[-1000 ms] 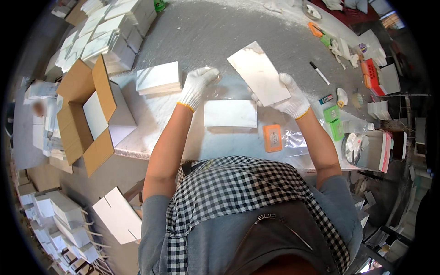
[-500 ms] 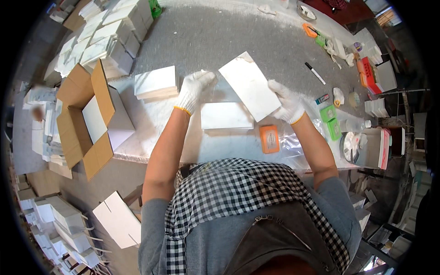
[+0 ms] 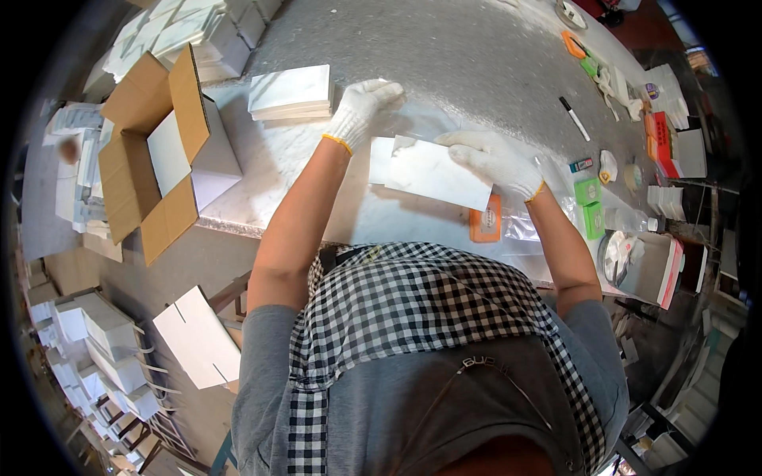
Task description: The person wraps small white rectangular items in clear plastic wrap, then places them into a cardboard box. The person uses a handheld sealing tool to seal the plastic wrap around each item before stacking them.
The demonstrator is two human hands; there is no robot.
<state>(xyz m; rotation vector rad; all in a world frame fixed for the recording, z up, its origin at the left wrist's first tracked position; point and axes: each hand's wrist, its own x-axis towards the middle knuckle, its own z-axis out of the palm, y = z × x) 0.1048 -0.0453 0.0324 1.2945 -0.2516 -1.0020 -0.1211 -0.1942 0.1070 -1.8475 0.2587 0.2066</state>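
Note:
My right hand [image 3: 496, 159], in a white knit glove with a yellow cuff, grips a white marble-look tile [image 3: 436, 173] by its far right edge. That tile lies slanted over a second white tile [image 3: 380, 161], whose left end shows beneath it. Up and to the left is my left hand [image 3: 369, 107], gloved alike, its fingers curled together and apart from the held tile. Whatever those fingers may hold is too small to make out. Just left of them stands a short stack of veined white tiles [image 3: 291, 91].
An open cardboard box [image 3: 141, 170] stands at the left, with tile piles [image 3: 190, 40] behind it. Right of the tiles are an orange block [image 3: 485, 220], green blocks [image 3: 590, 208], clear plastic film [image 3: 522, 226], a marker [image 3: 575, 119] and a plastic bottle [image 3: 631, 220].
My right hand has lowered and turned the tile from steeply tilted to nearly level over the other one. My left hand stays near the stack. The whole view has shifted a little.

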